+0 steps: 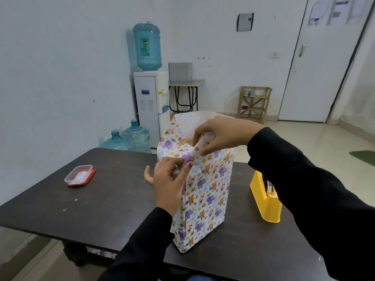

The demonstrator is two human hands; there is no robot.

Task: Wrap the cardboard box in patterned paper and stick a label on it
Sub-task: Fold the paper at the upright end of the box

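Head cam, fwd-down, near table (pixel 111 199)

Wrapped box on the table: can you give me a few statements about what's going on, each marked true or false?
1. The box stands upright on the dark table. True.
2. The left hand and right hand both pinch the patterned paper at the box's top. True.
3. The yellow tape dispenser sits left of the box. False: it sits to its right.
4. The paper is closed over the top. False: it stands open there, white inside showing.
5. The red-lidded container touches the box. False: it lies apart, to the left.
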